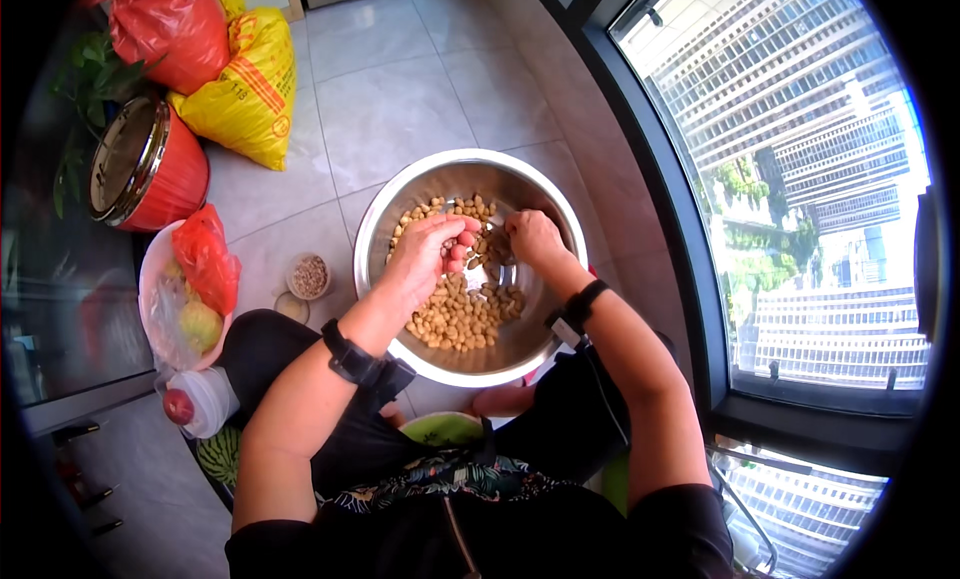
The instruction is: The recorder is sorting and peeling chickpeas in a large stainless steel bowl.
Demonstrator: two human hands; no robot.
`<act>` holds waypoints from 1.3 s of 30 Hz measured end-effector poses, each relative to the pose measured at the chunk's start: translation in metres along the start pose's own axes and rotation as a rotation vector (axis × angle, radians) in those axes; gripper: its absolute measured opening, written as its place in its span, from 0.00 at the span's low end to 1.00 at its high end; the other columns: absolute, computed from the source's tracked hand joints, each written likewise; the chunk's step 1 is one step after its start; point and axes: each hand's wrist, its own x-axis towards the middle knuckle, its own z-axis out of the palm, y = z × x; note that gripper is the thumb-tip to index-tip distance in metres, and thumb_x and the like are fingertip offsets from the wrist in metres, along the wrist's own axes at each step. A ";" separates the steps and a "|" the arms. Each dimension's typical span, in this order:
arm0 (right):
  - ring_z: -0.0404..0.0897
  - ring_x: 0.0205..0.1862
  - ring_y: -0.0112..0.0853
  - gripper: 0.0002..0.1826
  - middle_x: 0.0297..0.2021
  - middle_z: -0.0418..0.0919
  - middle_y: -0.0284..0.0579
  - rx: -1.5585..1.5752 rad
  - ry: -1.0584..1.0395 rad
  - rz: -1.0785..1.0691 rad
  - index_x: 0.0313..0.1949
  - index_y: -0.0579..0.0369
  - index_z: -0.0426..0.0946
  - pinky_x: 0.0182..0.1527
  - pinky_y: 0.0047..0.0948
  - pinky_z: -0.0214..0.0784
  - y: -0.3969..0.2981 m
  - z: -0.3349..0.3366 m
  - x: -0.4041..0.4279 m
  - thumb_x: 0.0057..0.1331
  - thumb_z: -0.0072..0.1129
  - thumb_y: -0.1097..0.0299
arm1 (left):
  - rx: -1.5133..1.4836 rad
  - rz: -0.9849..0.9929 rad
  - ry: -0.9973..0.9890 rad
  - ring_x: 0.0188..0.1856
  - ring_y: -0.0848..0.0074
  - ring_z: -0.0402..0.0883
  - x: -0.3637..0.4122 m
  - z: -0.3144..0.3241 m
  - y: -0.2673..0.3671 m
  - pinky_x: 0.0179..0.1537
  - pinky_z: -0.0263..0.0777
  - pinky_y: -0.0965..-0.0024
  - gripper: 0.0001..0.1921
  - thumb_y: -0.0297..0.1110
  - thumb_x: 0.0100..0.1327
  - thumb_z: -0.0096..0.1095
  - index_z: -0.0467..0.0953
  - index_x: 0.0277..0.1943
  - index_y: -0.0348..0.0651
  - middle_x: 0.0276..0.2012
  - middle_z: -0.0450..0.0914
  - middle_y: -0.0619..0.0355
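Observation:
A wide stainless steel basin stands before me with many unshelled peanuts on its bottom, most in a heap on the near side. Over the basin's left half, my left hand is cupped with its fingers curled round a few small peanut kernels. My right hand hangs over the right half of the basin, its fingers bent and pinched; whatever lies between the fingertips is hidden. Darker bits, perhaps shells, lie below it. To the left of the basin, a small cup holds brownish pieces.
A round lid or dish lies by the cup. Farther left are a pink basin with fruit and a red plastic bag, a clear container, a red pot and a yellow bag. A window frame runs along the right.

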 end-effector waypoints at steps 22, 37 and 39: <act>0.82 0.29 0.38 0.03 0.28 0.79 0.46 -0.174 0.039 -0.196 0.27 0.57 0.76 0.32 0.35 0.75 -0.025 0.017 0.010 0.54 0.55 0.72 | -0.016 0.059 0.002 0.27 0.85 0.71 -0.004 -0.004 0.013 0.27 0.65 0.82 0.10 0.31 0.66 0.52 0.77 0.43 0.36 0.30 0.76 0.63; 0.68 0.16 0.26 0.10 0.16 0.71 0.39 1.255 -0.350 0.362 0.30 0.59 0.76 0.17 0.26 0.58 -0.013 -0.027 -0.020 0.60 0.51 0.65 | -0.042 0.047 -0.036 0.27 0.86 0.71 0.000 0.000 0.008 0.26 0.65 0.82 0.09 0.30 0.66 0.53 0.77 0.42 0.35 0.30 0.76 0.62; 0.79 0.22 0.40 0.11 0.20 0.78 0.49 0.293 -0.006 -0.080 0.31 0.56 0.81 0.26 0.37 0.71 -0.014 -0.008 -0.023 0.59 0.51 0.65 | -0.034 0.044 -0.024 0.27 0.85 0.71 0.001 0.000 0.008 0.26 0.65 0.82 0.09 0.31 0.66 0.53 0.77 0.42 0.35 0.29 0.76 0.62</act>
